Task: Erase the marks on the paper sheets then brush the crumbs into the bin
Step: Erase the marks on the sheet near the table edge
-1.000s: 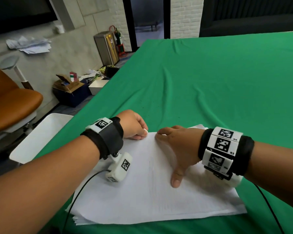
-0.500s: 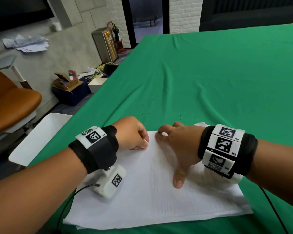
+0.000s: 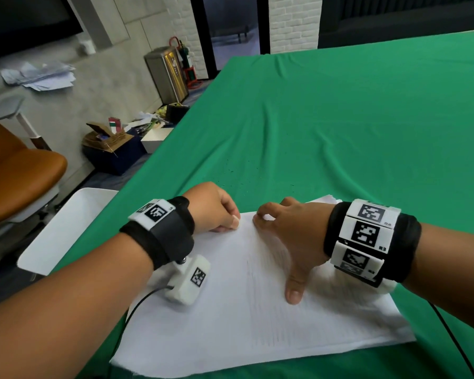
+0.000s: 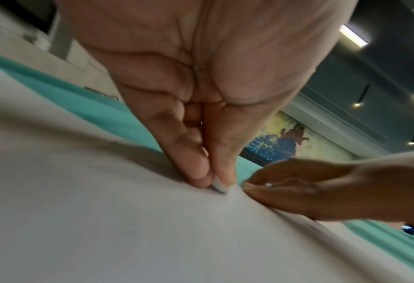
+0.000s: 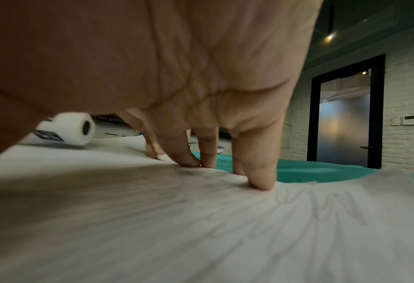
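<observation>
A stack of white paper sheets (image 3: 244,318) lies on the green tablecloth (image 3: 340,119) in front of me. Faint pencil marks (image 5: 322,206) show on the top sheet. My left hand (image 3: 231,224) pinches a small white eraser (image 4: 219,186) between thumb and fingers, its tip down on the sheet's far edge. My right hand (image 3: 293,236) presses its spread fingertips (image 5: 261,181) on the paper just right of the eraser, thumb stretched back toward me. Dark eraser crumbs (image 3: 241,176) are scattered on the cloth beyond the paper.
A white tray-like container (image 3: 66,228) sits just off the table's left edge. Further left are an orange chair (image 3: 17,181) and boxes on the floor (image 3: 112,149). A black cable (image 3: 454,343) runs from my right wrist over the cloth.
My left hand with the eraser has shifted slightly back and forth at the sheet's far edge. The right hand has stayed pressed on the paper in the same spot.
</observation>
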A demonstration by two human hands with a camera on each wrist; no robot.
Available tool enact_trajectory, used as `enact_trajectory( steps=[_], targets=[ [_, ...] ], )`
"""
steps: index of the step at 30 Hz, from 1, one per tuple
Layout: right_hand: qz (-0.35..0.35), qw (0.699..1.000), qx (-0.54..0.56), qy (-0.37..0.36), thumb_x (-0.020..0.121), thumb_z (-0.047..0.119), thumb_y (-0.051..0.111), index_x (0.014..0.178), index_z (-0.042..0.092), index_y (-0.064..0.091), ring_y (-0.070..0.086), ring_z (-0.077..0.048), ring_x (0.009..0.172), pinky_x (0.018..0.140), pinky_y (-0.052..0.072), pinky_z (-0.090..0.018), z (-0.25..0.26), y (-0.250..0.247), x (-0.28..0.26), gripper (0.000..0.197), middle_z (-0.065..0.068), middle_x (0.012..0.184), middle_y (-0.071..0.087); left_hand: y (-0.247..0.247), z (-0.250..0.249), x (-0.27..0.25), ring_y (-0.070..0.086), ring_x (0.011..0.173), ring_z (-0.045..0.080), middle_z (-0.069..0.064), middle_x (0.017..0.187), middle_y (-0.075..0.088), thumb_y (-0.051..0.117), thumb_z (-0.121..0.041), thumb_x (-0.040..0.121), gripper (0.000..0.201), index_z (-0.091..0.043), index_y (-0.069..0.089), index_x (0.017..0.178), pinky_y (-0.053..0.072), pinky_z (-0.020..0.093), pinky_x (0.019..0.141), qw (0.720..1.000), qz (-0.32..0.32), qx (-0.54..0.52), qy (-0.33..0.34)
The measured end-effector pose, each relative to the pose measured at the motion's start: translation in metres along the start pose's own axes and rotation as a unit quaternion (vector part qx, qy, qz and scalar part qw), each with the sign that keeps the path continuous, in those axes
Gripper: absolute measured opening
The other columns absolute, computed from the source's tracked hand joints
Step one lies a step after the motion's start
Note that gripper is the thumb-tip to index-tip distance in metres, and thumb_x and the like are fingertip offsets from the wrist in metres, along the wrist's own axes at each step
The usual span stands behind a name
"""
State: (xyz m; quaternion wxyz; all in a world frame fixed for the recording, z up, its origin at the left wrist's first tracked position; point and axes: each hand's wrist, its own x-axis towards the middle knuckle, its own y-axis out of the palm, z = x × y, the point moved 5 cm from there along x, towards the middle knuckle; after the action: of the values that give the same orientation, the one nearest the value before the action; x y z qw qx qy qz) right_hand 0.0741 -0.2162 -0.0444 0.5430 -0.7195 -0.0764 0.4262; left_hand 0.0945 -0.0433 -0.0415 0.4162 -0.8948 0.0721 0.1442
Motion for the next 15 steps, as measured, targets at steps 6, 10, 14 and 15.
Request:
enact_trajectory(
  steps=[6, 10, 14, 15],
  targets=[
    [0.005, 1.000, 0.008, 0.010, 0.045, 0.083, 0.084, 0.161, 0.024, 0.010, 0.034, -0.030, 0.134, 0.100, 0.048, -0.063, -0.001, 0.002, 0.002, 0.149, 0.009, 0.157, 0.015, 0.007, 0.001, -0.002, 0.076, 0.073, 0.028, 0.016, 0.076, 0.077, 0.082, -0.001, 0.079, 0.006, -0.004, 0.078, 0.082, 0.064, 0.043, 0.081, 1.000, 0.004, -0.023, -0.007],
    [0.012, 1.000, 0.007, 0.009, 0.048, 0.082, 0.083, 0.162, 0.024, 0.008, 0.031, -0.030, 0.138, 0.104, 0.046, -0.063, 0.000, 0.002, 0.001, 0.149, 0.008, 0.160, 0.013, 0.010, -0.001, -0.002, 0.072, 0.068, 0.019, 0.016, 0.078, 0.077, 0.082, 0.002, 0.080, 0.008, 0.000, 0.077, 0.086, 0.064, 0.039, 0.082, 0.999, 0.034, -0.037, -0.020],
    [0.011, 1.000, 0.004, 0.005, 0.050, 0.081, 0.083, 0.163, 0.023, 0.005, 0.029, -0.031, 0.141, 0.107, 0.044, -0.060, 0.000, 0.002, 0.001, 0.149, 0.007, 0.162, 0.011, 0.002, -0.007, 0.014, 0.072, 0.068, 0.020, 0.019, 0.081, 0.077, 0.083, 0.001, 0.080, 0.010, 0.003, 0.076, 0.087, 0.063, 0.045, 0.084, 0.996, -0.020, -0.075, -0.033],
    [0.012, 1.000, 0.009, 0.008, 0.050, 0.080, 0.084, 0.163, 0.023, 0.006, 0.029, -0.032, 0.140, 0.107, 0.044, -0.061, 0.000, 0.003, 0.001, 0.149, 0.006, 0.162, 0.011, 0.003, -0.006, 0.013, 0.073, 0.068, 0.023, 0.018, 0.079, 0.077, 0.082, 0.000, 0.080, 0.009, 0.001, 0.076, 0.085, 0.064, 0.046, 0.082, 0.997, -0.029, -0.062, -0.026]
  ],
)
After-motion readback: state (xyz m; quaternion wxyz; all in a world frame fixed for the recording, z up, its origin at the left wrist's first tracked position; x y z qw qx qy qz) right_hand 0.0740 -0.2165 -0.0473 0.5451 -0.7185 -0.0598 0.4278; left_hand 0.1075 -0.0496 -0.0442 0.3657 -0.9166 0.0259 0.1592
